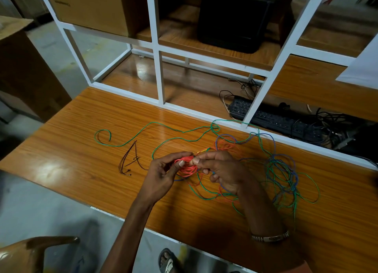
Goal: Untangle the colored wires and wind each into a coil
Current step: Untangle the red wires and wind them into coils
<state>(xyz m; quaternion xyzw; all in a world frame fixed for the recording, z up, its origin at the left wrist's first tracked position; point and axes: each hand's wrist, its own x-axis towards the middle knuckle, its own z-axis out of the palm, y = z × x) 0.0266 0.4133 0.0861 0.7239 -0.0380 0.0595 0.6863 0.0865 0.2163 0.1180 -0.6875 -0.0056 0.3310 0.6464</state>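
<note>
- One wooden counter [81, 160] is carrying all the wires, with one white frame [157, 72] standing along its far edge
- One black keyboard [272, 119] is lying behind the frame, among dark cables
- One long green wire [143, 129] is trailing loose across the counter, from a curl at the left to a tangle at the right
- One blue wire [286, 156] is lying knotted in with the green in that right-hand tangle
- One red wire [187, 166] is sitting partly wound as a small coil between the two hands, its loose part trailing under them
- One thin dark wire [127, 160] is lying folded, apart to the left
- Two hands are meeting above the counter: the left hand [163, 174] is curling its grip round the red coil, and the right hand [221, 170] is pinching the coil's upper edge between thumb and fingers
- One metal bracelet [270, 237] is circling the right wrist
</note>
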